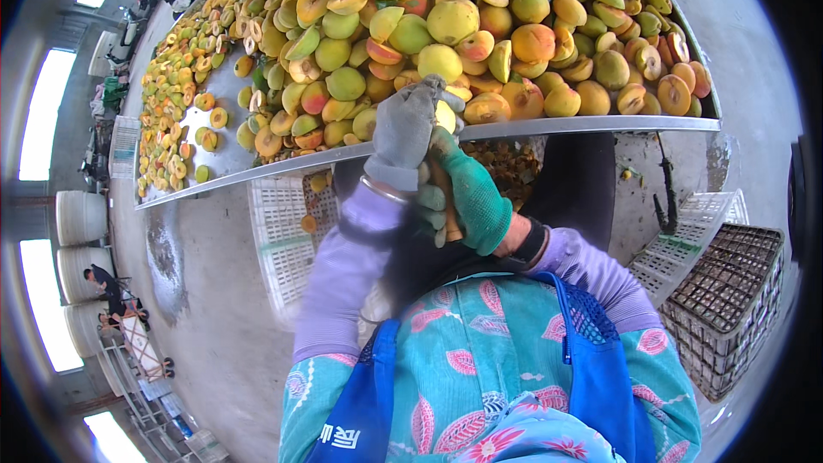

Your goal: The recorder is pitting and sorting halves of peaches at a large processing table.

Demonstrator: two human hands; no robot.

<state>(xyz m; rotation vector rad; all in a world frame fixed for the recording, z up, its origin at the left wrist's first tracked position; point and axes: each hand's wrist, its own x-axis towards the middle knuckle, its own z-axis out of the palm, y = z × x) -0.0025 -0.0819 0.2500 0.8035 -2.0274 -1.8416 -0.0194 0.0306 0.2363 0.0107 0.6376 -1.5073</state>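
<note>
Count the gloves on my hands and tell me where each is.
2: a gray glove on your left hand, by the metal rim, and a green glove on your right hand, lower in view. Neither is hidden.

two hands [403, 127], one metal table [549, 126], one black wristband [533, 243]

Yellow fruit [445, 117] partly hidden behind gray-gloved fingers [434, 84]

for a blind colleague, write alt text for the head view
A grey-gloved left hand holds a yellow fruit while the green-gloved right hand grips a brown handle, at the edge of a metal table heaped with whole and cut fruit; crates sit below.
</note>
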